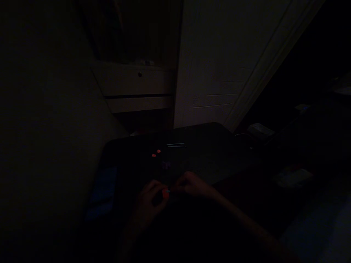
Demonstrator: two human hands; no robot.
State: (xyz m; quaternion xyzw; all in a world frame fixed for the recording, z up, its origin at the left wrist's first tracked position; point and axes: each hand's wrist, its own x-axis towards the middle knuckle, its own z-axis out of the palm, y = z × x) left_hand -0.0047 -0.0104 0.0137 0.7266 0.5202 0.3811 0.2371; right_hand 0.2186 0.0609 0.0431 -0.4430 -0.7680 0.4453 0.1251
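Note:
The room is very dark. My left hand (150, 199) and my right hand (192, 185) meet over the near part of a dark table (208, 157). Between their fingertips sits a small orange-red piece (165, 194), pinched by my left hand. My right hand's fingers are closed right beside it, on something too small and dim to name. Farther out on the table lie two more small orange-red pieces (155, 153) and a dim purplish piece (166, 165).
A thin pale tool like tweezers (177, 145) lies at the table's far side. A white door (219, 62) and a pale drawer unit (134, 86) stand behind. A bluish object (102, 191) sits at the table's left edge. Dim clutter lies at right.

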